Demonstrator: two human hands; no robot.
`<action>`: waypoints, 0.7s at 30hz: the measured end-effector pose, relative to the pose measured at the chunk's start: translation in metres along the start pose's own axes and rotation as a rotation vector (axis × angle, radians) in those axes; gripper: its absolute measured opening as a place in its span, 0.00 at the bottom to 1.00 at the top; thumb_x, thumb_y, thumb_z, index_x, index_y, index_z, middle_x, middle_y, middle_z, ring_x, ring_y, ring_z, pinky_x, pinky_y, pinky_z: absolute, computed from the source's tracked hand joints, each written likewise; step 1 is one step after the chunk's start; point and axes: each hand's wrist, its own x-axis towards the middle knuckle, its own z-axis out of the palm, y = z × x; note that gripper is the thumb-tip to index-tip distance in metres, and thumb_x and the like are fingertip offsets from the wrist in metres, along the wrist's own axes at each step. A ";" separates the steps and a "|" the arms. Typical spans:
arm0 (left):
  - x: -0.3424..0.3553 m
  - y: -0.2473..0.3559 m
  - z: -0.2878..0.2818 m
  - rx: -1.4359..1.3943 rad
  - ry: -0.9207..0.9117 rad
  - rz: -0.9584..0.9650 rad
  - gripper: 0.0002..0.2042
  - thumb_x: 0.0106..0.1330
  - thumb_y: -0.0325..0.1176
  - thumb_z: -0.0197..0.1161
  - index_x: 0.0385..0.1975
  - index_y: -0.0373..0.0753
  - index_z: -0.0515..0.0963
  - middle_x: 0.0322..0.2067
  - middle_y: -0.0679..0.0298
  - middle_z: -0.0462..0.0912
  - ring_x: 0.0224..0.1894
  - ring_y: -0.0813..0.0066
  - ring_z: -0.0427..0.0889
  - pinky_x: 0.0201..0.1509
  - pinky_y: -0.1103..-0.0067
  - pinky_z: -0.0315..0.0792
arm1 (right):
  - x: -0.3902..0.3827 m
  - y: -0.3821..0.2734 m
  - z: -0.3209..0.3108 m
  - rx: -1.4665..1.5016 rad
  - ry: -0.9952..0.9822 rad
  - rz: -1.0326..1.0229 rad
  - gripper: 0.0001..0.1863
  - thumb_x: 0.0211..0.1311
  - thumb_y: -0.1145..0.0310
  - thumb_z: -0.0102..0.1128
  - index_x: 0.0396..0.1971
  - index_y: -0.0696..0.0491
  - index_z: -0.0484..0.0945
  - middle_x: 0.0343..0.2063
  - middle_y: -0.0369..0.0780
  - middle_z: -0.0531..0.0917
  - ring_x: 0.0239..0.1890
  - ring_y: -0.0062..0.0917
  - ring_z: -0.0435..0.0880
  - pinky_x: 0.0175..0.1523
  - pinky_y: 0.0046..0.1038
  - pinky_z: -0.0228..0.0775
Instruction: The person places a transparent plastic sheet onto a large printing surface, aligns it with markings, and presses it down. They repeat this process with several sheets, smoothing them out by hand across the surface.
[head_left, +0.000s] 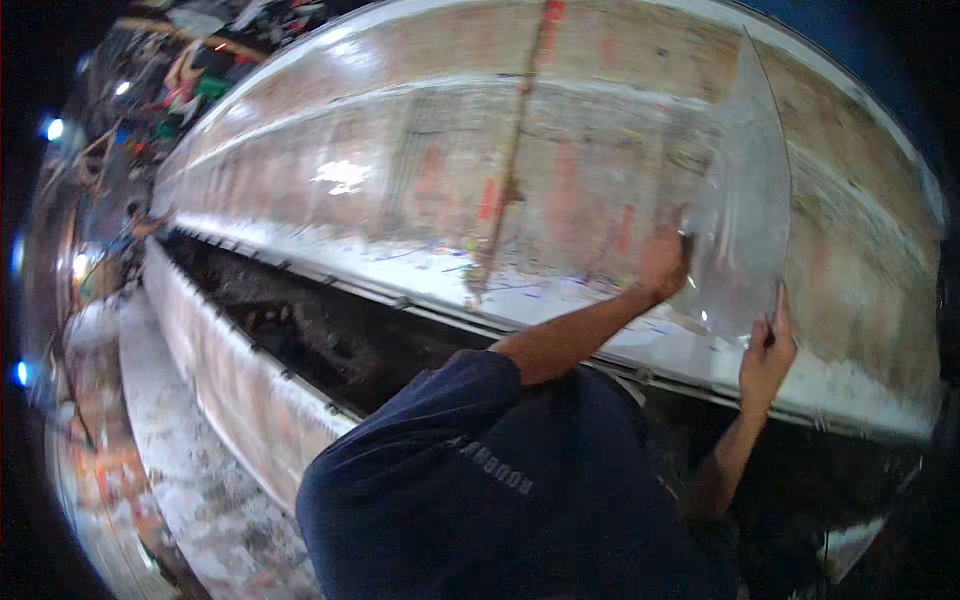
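A thin, see-through sheet (745, 190), which looks like plastic or glass, stands tilted up over the long stained table. It narrows to a point at its far end. My left hand (665, 262) grips its left edge, with the fingertips partly hidden at the sheet. Lower down on the right side, my right hand (768, 352) pinches the near corner between thumb and fingers. Through the sheet the table's brownish surface shows faintly. Both hands are above the near part of the long table (590, 150).
White smears and small coloured scraps (560, 290) lie along the table's near edge. A dark gap (300, 310) separates it from a pale bench (215, 470) on the left. A person (135, 225) is at the far left, near clutter and bright lamps.
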 end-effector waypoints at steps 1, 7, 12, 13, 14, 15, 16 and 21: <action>0.006 0.008 0.013 -0.065 -0.205 -0.244 0.26 0.66 0.34 0.61 0.65 0.41 0.67 0.39 0.43 0.84 0.39 0.43 0.84 0.44 0.55 0.76 | 0.002 0.023 -0.003 -0.050 0.045 0.090 0.28 0.66 0.80 0.49 0.68 0.54 0.69 0.33 0.41 0.83 0.31 0.18 0.74 0.38 0.25 0.68; -0.029 -0.032 0.080 0.165 -0.301 -0.074 0.29 0.65 0.35 0.63 0.66 0.40 0.65 0.44 0.45 0.83 0.42 0.44 0.84 0.48 0.55 0.77 | -0.039 0.210 0.085 0.061 0.133 0.431 0.28 0.69 0.64 0.54 0.65 0.60 0.66 0.29 0.55 0.82 0.30 0.48 0.82 0.40 0.45 0.73; -0.048 -0.040 0.085 0.183 -0.403 -0.101 0.34 0.62 0.32 0.65 0.69 0.38 0.60 0.53 0.46 0.77 0.45 0.45 0.83 0.47 0.57 0.78 | -0.051 0.193 0.115 -0.262 0.175 0.466 0.37 0.57 0.69 0.62 0.66 0.65 0.62 0.44 0.57 0.78 0.46 0.53 0.78 0.54 0.46 0.71; -0.049 -0.041 0.087 0.194 -0.403 -0.063 0.35 0.61 0.31 0.65 0.69 0.37 0.59 0.54 0.47 0.76 0.46 0.45 0.82 0.47 0.57 0.78 | -0.048 0.192 0.116 -0.268 0.176 0.477 0.37 0.57 0.69 0.62 0.66 0.65 0.62 0.44 0.57 0.78 0.46 0.53 0.78 0.54 0.46 0.71; -0.051 -0.036 0.085 0.216 -0.427 -0.081 0.36 0.60 0.31 0.66 0.69 0.36 0.58 0.54 0.47 0.73 0.47 0.44 0.81 0.46 0.58 0.78 | -0.048 0.193 0.117 -0.310 0.169 0.490 0.37 0.56 0.69 0.63 0.66 0.65 0.62 0.47 0.58 0.75 0.51 0.54 0.75 0.56 0.46 0.70; -0.054 -0.035 0.087 0.205 -0.449 -0.072 0.36 0.60 0.31 0.66 0.69 0.36 0.58 0.54 0.47 0.73 0.47 0.44 0.81 0.46 0.58 0.78 | -0.050 0.193 0.117 -0.359 0.170 0.508 0.38 0.56 0.70 0.64 0.66 0.65 0.62 0.51 0.60 0.73 0.55 0.54 0.73 0.58 0.46 0.68; -0.054 -0.045 0.081 0.242 -0.401 -0.062 0.37 0.60 0.31 0.66 0.69 0.35 0.58 0.53 0.46 0.73 0.47 0.44 0.81 0.46 0.58 0.78 | -0.033 0.154 0.108 -0.292 0.056 0.653 0.39 0.55 0.68 0.66 0.66 0.64 0.62 0.54 0.59 0.71 0.58 0.53 0.70 0.60 0.47 0.67; -0.055 -0.027 0.072 0.265 -0.425 -0.046 0.37 0.59 0.31 0.67 0.68 0.31 0.59 0.52 0.45 0.72 0.49 0.45 0.79 0.50 0.59 0.76 | -0.038 0.161 0.121 -0.425 0.148 0.641 0.38 0.52 0.68 0.67 0.63 0.61 0.63 0.63 0.57 0.64 0.63 0.52 0.66 0.60 0.49 0.68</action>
